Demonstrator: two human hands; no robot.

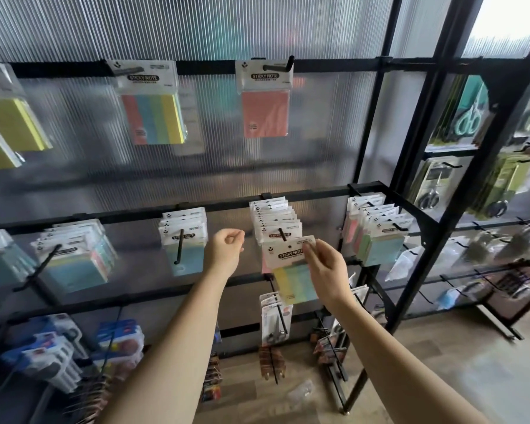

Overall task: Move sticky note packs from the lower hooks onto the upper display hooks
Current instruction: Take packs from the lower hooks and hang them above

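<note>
Pinching the header card of a multicolour sticky note pack [291,267], the right hand [325,267] held it by the card's upper right corner, just in front of the lower hook [283,235] at the centre of the rack. The pack hung tilted and appeared clear of the hook tip. The left hand [225,249] hovered just left of that hook, fingers curled loosely together, gripping nothing.

Open room lay between the lower rail [227,205] and the upper rail [196,67], backed by a ribbed translucent panel [318,133]. At the right, a black upright post [377,117] bounded this bay.

Counts on the upper rail: three stocked positions were visible. The upper hook [277,66] carried one pink pack [265,108]; a striped pack [153,114] hung to its left with others behind it, number unclear; yellow packs [10,130] hung at the far left edge. On the lower rail, five stocked hooks were visible, each with several packs; exact numbers could not be read.
</note>
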